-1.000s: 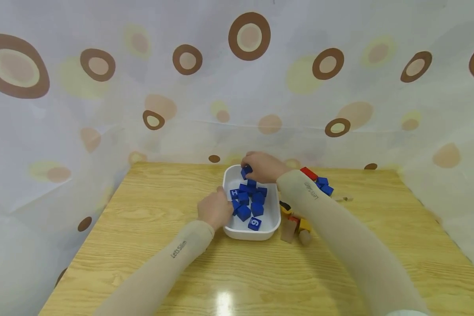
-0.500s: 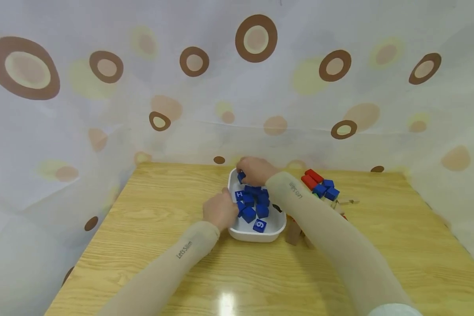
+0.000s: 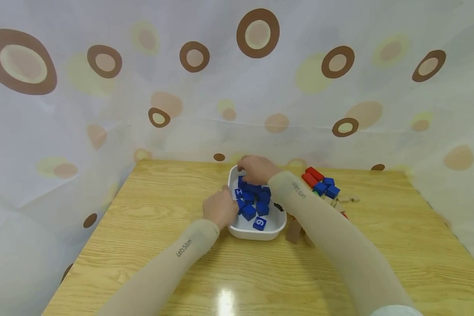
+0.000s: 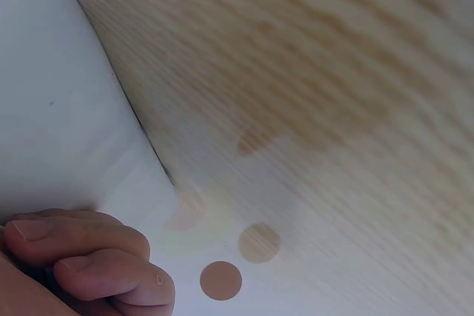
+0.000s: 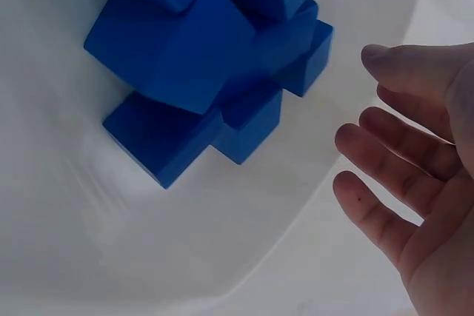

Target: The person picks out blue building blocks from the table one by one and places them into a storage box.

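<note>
A white tray (image 3: 256, 235) holding several blue blocks (image 3: 249, 212) stands at the far middle of the table; one block (image 3: 259, 223) bears a white numeral and another a white letter. My left hand (image 3: 221, 208) grips the tray's left rim; in the left wrist view its curled fingers (image 4: 111, 275) lie against the white tray wall (image 4: 67, 109). My right hand (image 3: 257, 170) is over the tray's far end. In the right wrist view its fingers (image 5: 385, 149) are spread and hold nothing, apart from the blue block pile (image 5: 200, 64).
Right of the tray, partly behind the right sleeve (image 3: 324, 219), lie red blocks (image 3: 310, 180), more blue blocks (image 3: 332, 192) and wooden pieces (image 3: 294, 231). A patterned sheet (image 3: 276, 145) hangs along the table's far edge.
The blue block that my right hand held has come down at the tray's far left and been let go. My left hand stays on the rim, and the head view has shifted a little.
</note>
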`<state>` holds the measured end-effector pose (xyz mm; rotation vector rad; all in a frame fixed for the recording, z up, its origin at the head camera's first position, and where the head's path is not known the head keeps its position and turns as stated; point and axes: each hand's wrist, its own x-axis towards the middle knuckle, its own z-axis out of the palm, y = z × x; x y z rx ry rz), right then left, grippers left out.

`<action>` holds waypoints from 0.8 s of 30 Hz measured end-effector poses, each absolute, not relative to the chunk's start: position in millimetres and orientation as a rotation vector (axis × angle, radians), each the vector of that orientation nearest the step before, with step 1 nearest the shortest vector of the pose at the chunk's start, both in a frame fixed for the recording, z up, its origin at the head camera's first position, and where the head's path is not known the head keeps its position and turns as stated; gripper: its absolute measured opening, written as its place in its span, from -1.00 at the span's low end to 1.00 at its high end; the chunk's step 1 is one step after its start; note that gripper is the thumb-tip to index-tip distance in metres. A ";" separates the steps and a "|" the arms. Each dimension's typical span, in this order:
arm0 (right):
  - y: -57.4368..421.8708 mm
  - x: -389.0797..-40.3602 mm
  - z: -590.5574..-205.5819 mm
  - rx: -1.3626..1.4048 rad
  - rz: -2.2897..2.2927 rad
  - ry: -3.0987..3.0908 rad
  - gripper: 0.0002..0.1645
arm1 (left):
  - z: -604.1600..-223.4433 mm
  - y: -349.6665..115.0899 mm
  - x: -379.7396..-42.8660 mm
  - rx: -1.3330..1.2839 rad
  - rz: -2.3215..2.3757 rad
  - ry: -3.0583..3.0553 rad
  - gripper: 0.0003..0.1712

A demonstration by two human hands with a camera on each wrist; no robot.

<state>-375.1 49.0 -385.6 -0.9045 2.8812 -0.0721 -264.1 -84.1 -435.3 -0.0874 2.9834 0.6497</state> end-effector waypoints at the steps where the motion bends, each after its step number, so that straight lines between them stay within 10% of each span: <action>1: 50.9 -374.2 -384.9 -0.908 -0.080 2.884 -0.60 | -435.6 -83.8 -264.2 -0.087 0.651 2.982 -0.27; 24: 158.8 -326.2 -375.5 -0.964 -0.299 2.942 -0.64 | -438.3 -84.2 -264.9 -0.089 0.681 2.978 -0.27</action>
